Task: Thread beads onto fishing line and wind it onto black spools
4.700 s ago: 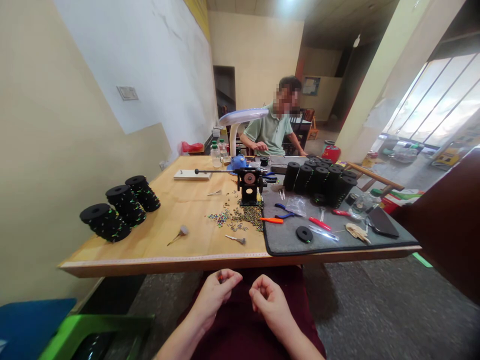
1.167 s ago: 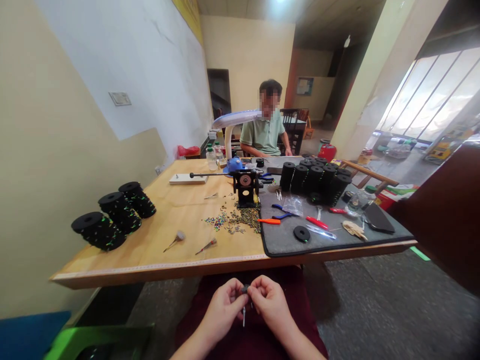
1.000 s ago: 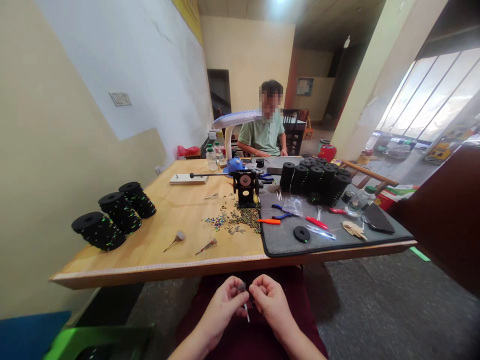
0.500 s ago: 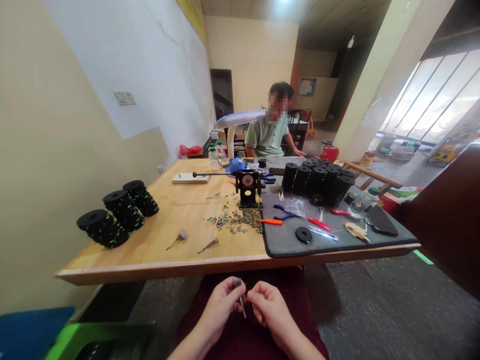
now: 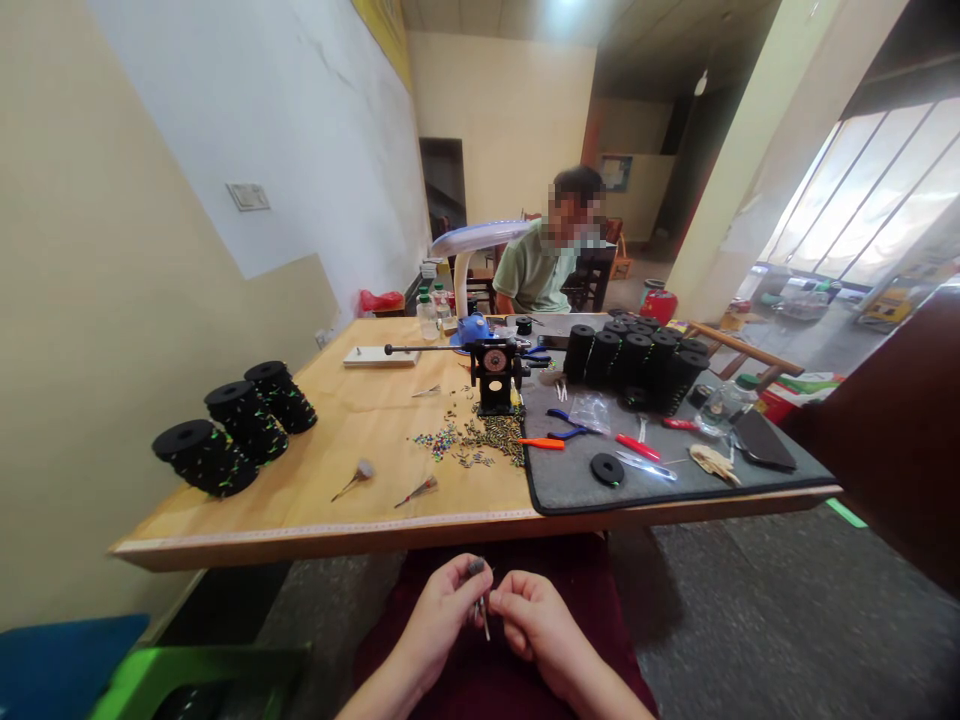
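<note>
Above my lap, in front of the table edge, my left hand (image 5: 455,598) is closed on a small grey-tipped bundle (image 5: 475,566). A thin pale stem shows below its fingers. Close beside it on the right, my right hand (image 5: 531,612) makes a pinch, its fingertips almost at the stem. Whatever it pinches is too small to make out. On the table ahead lie two brush-like bundles with flared grey heads, one on the left (image 5: 355,478) and one on the right (image 5: 417,491).
Small beads (image 5: 491,437) lie before a black hand-cranked winder (image 5: 495,375). Black foam spools stand at left (image 5: 240,415) and right (image 5: 637,360). A grey mat (image 5: 555,487) carries pliers (image 5: 568,424), scissors (image 5: 646,465) and an orange-handled tool (image 5: 541,443). A person (image 5: 536,265) sits across.
My right hand has shifted slightly left, closer to the left hand. The person across has leaned to the right, and their forearm no longer shows over the table.
</note>
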